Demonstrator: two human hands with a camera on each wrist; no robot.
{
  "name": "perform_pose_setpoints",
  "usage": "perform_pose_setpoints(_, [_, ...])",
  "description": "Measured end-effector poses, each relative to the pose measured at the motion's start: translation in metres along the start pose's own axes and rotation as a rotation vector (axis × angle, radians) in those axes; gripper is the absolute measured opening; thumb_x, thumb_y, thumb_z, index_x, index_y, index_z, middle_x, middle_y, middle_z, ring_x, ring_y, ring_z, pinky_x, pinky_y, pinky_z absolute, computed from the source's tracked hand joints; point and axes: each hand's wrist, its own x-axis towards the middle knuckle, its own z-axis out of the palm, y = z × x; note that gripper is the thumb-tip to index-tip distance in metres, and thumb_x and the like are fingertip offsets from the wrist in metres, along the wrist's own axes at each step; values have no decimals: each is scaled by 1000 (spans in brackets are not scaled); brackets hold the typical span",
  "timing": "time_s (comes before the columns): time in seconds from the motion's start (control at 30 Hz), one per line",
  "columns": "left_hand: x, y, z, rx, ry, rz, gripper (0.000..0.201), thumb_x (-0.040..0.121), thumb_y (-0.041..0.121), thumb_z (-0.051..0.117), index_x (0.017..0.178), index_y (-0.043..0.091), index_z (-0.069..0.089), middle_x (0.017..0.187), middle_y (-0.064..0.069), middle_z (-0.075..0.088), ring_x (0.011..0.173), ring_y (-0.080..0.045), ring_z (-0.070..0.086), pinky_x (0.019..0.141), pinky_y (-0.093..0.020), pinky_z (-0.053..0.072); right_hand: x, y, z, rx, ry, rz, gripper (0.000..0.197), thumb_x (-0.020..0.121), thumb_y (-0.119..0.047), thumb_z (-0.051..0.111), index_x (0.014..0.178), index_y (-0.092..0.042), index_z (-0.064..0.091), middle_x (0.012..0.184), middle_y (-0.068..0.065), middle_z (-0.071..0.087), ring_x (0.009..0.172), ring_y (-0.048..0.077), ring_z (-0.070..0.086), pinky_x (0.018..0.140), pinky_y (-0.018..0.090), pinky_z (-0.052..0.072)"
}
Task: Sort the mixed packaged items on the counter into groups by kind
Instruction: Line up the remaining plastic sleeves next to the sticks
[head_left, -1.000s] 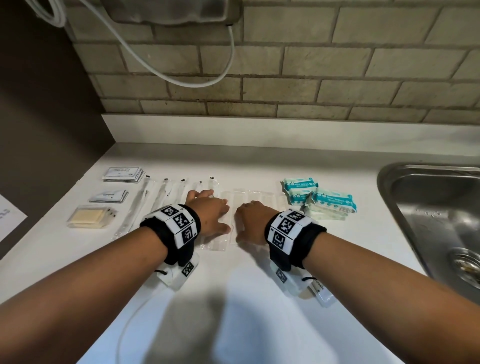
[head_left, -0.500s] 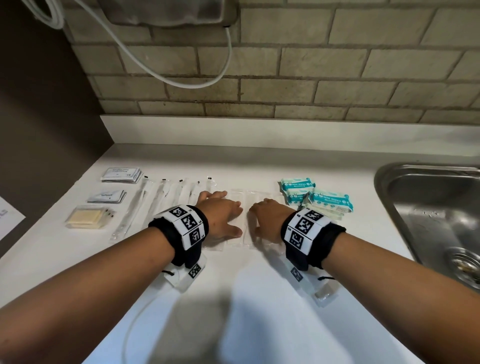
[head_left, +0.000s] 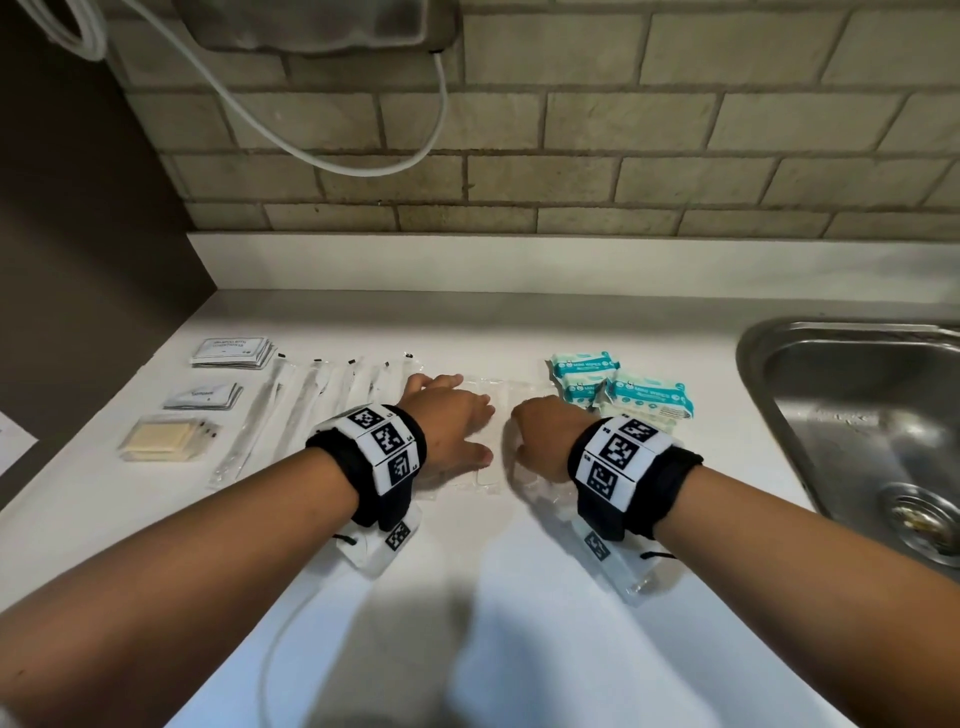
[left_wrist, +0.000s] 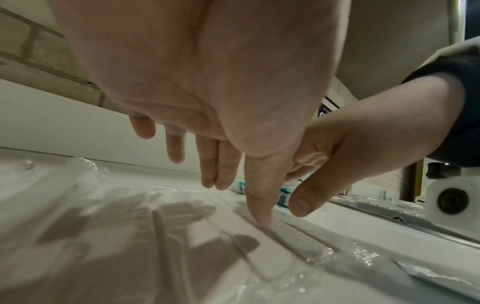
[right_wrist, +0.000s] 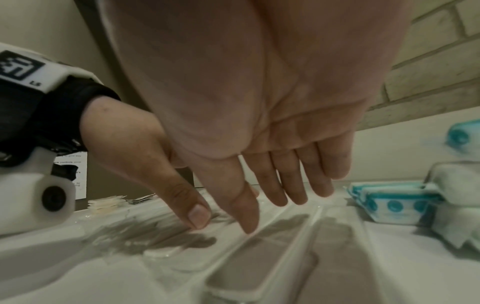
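Both hands lie side by side over flat clear packets (head_left: 493, 400) in the middle of the white counter (head_left: 519, 597). My left hand (head_left: 452, 421) has straight fingers, and its thumb tip presses a clear packet (left_wrist: 272, 257). My right hand (head_left: 540, 431) is also straight-fingered, its fingertips low over the clear packets (right_wrist: 259, 263). Neither hand grips anything. Teal wipe packs (head_left: 623, 384) lie stacked just right of the right hand. Long swab packets (head_left: 311, 400) lie in a row left of the left hand.
At the far left lie two small stacks of white sachets (head_left: 231, 351) (head_left: 205, 397) and a clear pack of yellowish pads (head_left: 161, 439). A steel sink (head_left: 852, 415) opens at the right. A brick wall and a hanging cable (head_left: 363, 166) stand behind.
Both hands have shifted slightly right and drawn a little closer together over the clear packets. The sorted groups around them have not moved.
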Motion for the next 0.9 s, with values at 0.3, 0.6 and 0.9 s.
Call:
perform_pose_setpoints(0.3, [14, 37, 7, 94, -58, 100, 65, 85, 62, 51, 137, 23, 48, 148, 6, 44, 146, -24, 16, 110, -44, 11, -2, 24, 16, 25, -38, 51, 21, 90, -18, 60, 107, -12, 69, 106, 6, 69, 99, 23, 66, 89, 32, 53])
perform_pose_setpoints(0.6, [17, 37, 12, 134, -66, 93, 60, 84, 62, 51, 132, 25, 52, 147, 6, 44, 146, -25, 19, 109, -45, 14, 0, 28, 19, 51, -35, 50, 25, 89, -9, 56, 109, -12, 69, 107, 6, 69, 98, 23, 66, 89, 33, 55])
perform_pose_setpoints(0.9, [20, 35, 12, 125, -77, 74, 64, 83, 64, 51, 135, 26, 50, 148, 5, 45, 145, -24, 20, 110, -44, 15, -8, 31, 11, 11, -70, 48, 20, 78, -18, 69, 97, -10, 72, 95, 6, 69, 92, 23, 66, 84, 33, 56])
